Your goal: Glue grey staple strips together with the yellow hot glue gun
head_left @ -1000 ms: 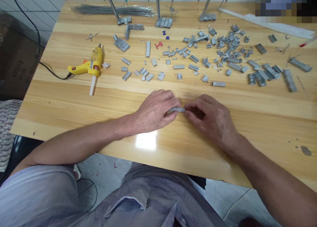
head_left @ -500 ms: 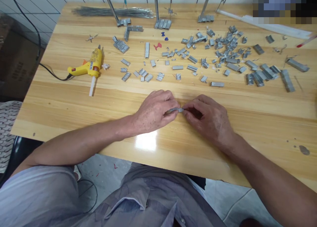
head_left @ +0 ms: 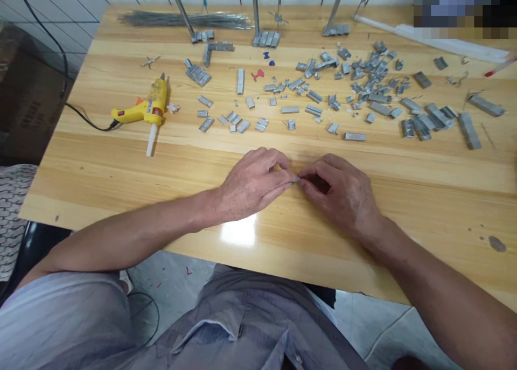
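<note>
My left hand (head_left: 258, 182) and my right hand (head_left: 341, 192) meet over the front middle of the wooden table (head_left: 133, 176). Between their fingertips is a small grey metal piece (head_left: 296, 179), mostly covered by the fingers. Thumb and forefinger of the right hand pinch its right end. The left fingers are closed on its other end. Beyond the hands lie several loose silver-grey metal pieces, the nearest a short bar (head_left: 355, 137) past the right hand.
A yellow glue gun (head_left: 155, 103) with a white glue stick lies at the left, its cord running off the edge. Thin metal rods (head_left: 186, 20) lie at the back. A metal frame (head_left: 266, 17) stands beside two slanted posts. A long white strip (head_left: 436, 40) lies back right.
My left fingers have shifted over the grey metal piece, so less of it shows now. My right hand stays almost where it was.
</note>
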{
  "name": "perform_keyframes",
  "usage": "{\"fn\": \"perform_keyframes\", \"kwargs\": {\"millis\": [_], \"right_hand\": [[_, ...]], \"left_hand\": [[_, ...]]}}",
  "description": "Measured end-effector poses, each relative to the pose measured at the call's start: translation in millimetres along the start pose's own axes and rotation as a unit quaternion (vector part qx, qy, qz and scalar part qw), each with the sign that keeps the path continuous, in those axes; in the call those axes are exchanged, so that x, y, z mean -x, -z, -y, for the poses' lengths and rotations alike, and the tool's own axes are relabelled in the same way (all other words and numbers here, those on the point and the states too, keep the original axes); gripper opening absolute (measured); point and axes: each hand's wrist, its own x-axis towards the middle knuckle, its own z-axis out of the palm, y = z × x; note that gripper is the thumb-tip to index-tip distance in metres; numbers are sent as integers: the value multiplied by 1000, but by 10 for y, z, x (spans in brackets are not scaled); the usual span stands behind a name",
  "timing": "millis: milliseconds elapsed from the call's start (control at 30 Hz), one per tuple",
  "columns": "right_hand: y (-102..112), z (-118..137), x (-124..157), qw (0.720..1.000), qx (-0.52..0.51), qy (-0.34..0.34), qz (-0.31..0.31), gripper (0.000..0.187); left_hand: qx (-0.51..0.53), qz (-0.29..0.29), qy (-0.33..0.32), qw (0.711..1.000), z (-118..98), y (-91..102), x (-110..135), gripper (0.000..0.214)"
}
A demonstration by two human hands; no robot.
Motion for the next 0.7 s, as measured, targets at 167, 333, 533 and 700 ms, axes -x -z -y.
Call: {"fn": "perform_keyframes", "kwargs": {"millis": [167,333,533,700], "right_hand": [[-7,-3,-3,1000,-5,-1,-1,14],[-9,0,-3,1000,-7,-1,-4,14],[-12,-2,-3,1000,-5,0,-7,12],[-8,-3,0,1000,-2,7,-9,12]], "left_hand": [[-50,38,-18,998,18,27,38,23],[-63,65,-25,996,-5,49,28,24],[15,60,6,998,11,57,2,26],[-11,37,-24,999,22,23,4,25]]}}
